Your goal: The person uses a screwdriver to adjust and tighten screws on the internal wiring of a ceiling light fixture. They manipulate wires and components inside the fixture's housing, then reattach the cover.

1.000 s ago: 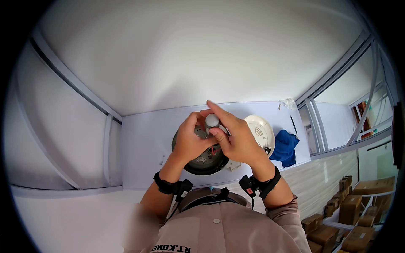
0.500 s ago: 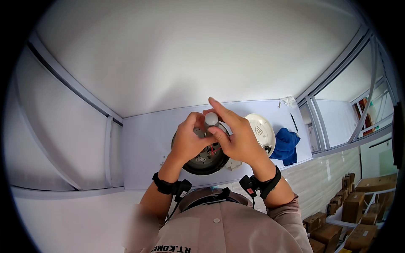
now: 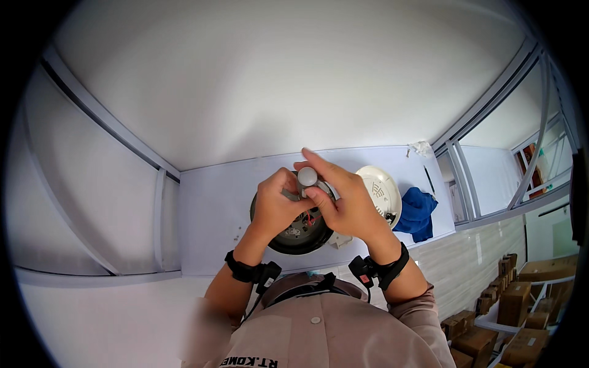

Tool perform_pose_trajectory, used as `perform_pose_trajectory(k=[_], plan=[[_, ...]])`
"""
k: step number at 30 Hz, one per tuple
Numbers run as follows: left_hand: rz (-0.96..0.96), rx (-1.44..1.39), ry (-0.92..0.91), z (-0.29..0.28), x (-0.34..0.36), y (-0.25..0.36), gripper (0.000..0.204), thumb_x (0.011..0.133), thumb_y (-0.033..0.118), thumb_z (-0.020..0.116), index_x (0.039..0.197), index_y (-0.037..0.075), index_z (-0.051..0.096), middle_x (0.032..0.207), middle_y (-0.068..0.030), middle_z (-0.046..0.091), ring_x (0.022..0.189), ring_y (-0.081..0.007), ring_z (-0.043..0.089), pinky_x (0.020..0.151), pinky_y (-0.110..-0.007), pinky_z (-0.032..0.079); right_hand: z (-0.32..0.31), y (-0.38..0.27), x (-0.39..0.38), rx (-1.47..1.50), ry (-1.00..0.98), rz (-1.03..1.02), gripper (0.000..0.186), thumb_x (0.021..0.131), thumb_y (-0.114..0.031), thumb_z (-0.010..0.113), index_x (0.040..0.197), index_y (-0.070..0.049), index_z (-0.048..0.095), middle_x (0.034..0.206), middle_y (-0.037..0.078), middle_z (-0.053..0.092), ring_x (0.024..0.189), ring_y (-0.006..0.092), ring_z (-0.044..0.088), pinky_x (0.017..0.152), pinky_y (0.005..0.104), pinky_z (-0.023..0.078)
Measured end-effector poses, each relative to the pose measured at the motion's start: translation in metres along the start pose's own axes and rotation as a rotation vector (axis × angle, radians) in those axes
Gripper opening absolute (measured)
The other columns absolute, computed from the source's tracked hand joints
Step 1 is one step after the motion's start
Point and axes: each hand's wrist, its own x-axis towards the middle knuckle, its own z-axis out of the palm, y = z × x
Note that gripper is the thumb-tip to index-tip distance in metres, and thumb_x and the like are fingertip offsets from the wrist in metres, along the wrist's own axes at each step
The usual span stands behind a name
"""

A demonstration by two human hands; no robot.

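**Soft, even light inside a black fisheye rim**

Diffuse, fairly bright light spreads over the pale wall [image 3: 356, 80], which dims toward the top. A soft-edged shadow [image 3: 264, 135] lies on it just above the counter [image 3: 208, 221]. The top of the grey cylindrical part [image 3: 307, 177] catches a pale sheen, while the dark round housing [image 3: 299, 243] sinks into gloom between the arms. Faint glare streaks the floor [image 3: 457, 260]. The fingers [image 3: 331, 170] look reasonably crisp; a blurry smear softens the sleeve at lower left. Toward the edges, partition frames [image 3: 110, 113] bow strongly.
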Motion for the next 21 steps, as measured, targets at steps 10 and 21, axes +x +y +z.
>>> perform_pose_trajectory(k=[10, 21], plan=[[-0.078, -0.152, -0.372, -0.015, -0.004, 0.005, 0.044, 0.083, 0.019, 0.089, 0.118, 0.002, 0.068, 0.104, -0.0162, 0.078, 0.093, -0.0306, 0.076, 0.085, -0.037, 0.059, -0.007, 0.012, -0.002, -0.250, 0.090, -0.254, 0.058, 0.087, -0.007, 0.082, 0.143, -0.007, 0.065, 0.126, 0.016, 0.067, 0.101, 0.0296, 0.070, 0.087, 0.0407, 0.059], [0.223, 0.015, -0.015, 0.007, 0.001, 0.008, 0.032, 0.083, 0.013, 0.087, 0.106, 0.002, 0.067, 0.091, -0.0129, 0.075, 0.083, -0.0274, 0.074, 0.075, -0.037, 0.058, 0.002, 0.013, -0.006, -0.127, 0.015, -0.237, 0.039, 0.098, 0.000, 0.064, 0.135, -0.006, 0.071, 0.135, 0.020, 0.068, 0.112, 0.0333, 0.073, 0.092, 0.0378, 0.058]])
